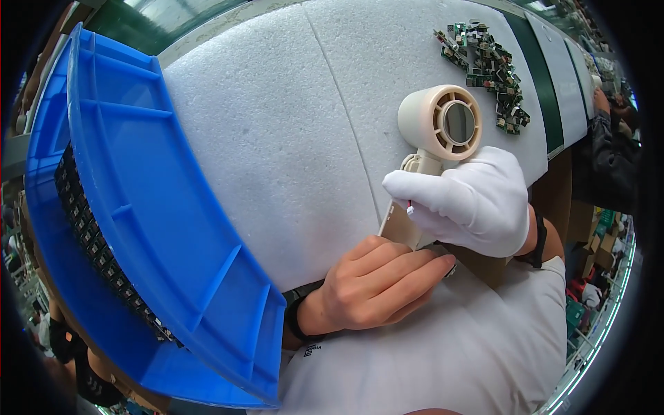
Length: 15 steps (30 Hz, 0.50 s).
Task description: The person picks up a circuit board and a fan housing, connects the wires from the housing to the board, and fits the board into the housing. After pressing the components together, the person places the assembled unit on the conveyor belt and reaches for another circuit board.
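A cream handheld fan (413, 124) with a round, slotted head is held in front of me, its handle pointing down toward my body. My right hand (477, 200), in a white glove, is closed around the fan just below its head. A small white plug (410, 211) on a red wire pokes out beneath the gloved fingers. My bare left hand (377, 283) is closed over the lower end of the fan's open-looking handle (400, 227). Its fingers hide what lies inside there. At the left fingertips a small dark piece shows, too small to name.
Several small green circuit boards (494, 66) lie in a loose pile at the far right of the white foam-covered table (263, 124). A blue plastic crate (149, 173) stands on the left, with a row of dark parts (97, 242) along it. Another person's arm (612, 152) shows at far right.
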Tool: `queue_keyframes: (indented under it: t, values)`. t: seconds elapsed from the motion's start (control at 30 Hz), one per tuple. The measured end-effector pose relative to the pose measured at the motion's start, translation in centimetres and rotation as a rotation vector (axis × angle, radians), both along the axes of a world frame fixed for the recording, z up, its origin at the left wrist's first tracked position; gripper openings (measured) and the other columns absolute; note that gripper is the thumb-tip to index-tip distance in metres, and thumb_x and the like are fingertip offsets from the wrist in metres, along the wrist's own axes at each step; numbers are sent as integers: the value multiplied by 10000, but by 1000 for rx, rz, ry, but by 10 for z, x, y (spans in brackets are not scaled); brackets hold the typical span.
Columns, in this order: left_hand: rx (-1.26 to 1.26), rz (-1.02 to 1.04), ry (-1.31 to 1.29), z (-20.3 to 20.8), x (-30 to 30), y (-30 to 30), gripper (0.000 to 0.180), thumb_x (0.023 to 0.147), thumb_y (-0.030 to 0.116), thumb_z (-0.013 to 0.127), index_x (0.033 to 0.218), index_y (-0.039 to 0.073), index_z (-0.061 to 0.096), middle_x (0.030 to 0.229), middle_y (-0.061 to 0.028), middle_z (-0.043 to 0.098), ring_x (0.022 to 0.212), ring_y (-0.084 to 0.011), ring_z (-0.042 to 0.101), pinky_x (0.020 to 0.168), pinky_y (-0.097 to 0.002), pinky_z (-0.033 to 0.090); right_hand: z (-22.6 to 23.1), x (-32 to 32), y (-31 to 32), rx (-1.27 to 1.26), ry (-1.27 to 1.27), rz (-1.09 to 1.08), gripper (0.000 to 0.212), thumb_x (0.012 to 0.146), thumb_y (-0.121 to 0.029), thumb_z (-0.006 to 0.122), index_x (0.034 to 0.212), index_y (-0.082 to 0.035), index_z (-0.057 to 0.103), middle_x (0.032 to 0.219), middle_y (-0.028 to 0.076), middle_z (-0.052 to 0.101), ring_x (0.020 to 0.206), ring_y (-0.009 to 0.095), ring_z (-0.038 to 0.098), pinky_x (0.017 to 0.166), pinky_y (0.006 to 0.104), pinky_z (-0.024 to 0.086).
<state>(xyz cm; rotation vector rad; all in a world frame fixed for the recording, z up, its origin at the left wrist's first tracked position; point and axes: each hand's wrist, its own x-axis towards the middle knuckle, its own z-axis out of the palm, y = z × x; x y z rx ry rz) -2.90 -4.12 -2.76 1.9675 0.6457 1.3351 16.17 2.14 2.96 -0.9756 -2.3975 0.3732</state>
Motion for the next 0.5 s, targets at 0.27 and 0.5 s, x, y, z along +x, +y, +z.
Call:
queue_keyframes:
  t: [0.27,0.5]
  values:
    - [45,108,108,2,6,-3,399,681,22,823,1074,84,782,909,-12,748,653,-126,573,616,-252,407,-4,-15,-2,-141,238,-165,443,670,131,776,1075,-48,754,629,-3,622,543,108,602,519,255,457]
    - [119,180,163,-1,7,-6,376,659,29,813,1030,88,792,904,1,749,659,-119,522,616,-244,394,12,-3,0,-232,204,-206,274,729,-12,814,996,-55,768,658,69,682,572,203,697,536,279,530]
